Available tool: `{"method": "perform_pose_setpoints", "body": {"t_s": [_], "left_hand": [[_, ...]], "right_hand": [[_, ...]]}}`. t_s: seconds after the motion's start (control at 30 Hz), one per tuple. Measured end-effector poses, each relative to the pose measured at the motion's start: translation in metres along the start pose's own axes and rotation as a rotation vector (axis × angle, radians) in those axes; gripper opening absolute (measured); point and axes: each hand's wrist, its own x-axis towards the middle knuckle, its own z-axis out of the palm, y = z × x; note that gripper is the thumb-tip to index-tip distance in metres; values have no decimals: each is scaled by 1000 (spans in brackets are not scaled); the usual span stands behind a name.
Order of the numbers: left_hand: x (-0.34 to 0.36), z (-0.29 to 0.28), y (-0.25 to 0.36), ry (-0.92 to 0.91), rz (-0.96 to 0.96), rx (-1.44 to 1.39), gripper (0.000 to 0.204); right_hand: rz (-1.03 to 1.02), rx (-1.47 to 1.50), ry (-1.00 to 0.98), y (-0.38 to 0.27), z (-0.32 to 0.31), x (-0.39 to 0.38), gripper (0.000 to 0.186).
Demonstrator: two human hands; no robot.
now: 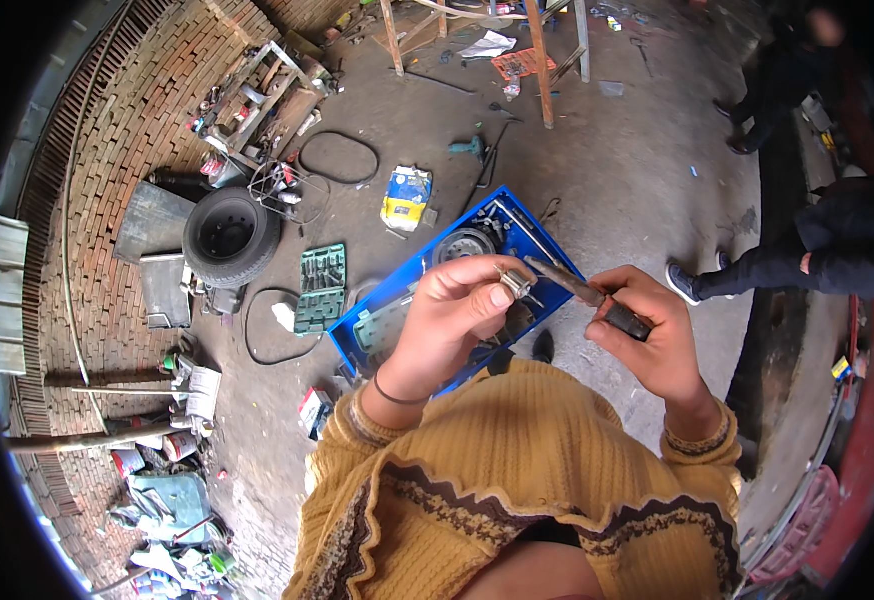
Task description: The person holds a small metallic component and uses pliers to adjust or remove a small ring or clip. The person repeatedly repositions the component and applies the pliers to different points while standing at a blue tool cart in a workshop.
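Note:
Both of my hands are raised in front of my body, above a blue metal tray [402, 272]. Between the thumb and fingers of my left hand [467, 305] is a small silvery cylindrical metal part [515, 283]. My right hand [649, 322] is wrapped round the black handle of a flat-bladed tool [579, 288], its worn brownish blade pointing left. The blade's tip is close to the metal part; whether they touch, I cannot tell. Inside the tray lie a round metal piece [465, 243] and a long rod [522, 230], partly hidden by my hands.
On the floor to the left are a tyre [257, 245] and an opened green tool case [322, 290]. Beyond the tray lie a blue-and-yellow bag [407, 198] and a green power drill [467, 147]. Two people in dark clothes [782, 85] are at the right, one's shoe [683, 284] near my right hand.

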Motion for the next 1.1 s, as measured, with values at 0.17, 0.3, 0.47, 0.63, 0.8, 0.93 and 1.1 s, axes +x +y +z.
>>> {"method": "perform_pose_setpoints", "body": {"t_s": [0.17, 0.3, 0.47, 0.63, 0.8, 0.93, 1.1], "left_hand": [[0, 2, 6, 1, -84, -84, 30], [-9, -8, 9, 27, -36, -171, 29], [-49, -42, 11, 260, 104, -146, 28], [-99, -70, 4, 578, 218, -158, 34], [-131, -81, -10, 761, 237, -186, 32], [-139, -82, -16, 809, 227, -181, 31], [-140, -81, -21, 843, 223, -181, 31]], "right_hand": [[25, 95, 0, 4, 5, 3, 16], [240, 327, 30, 29, 13, 7, 15], [456, 423, 60, 128, 46, 15, 27], [729, -168, -102, 257, 97, -7, 42], [603, -561, -360, 337, 122, -40, 47], [500, -876, -409, 360, 136, -57, 44], [408, -952, -438, 366, 154, -62, 37]]}}
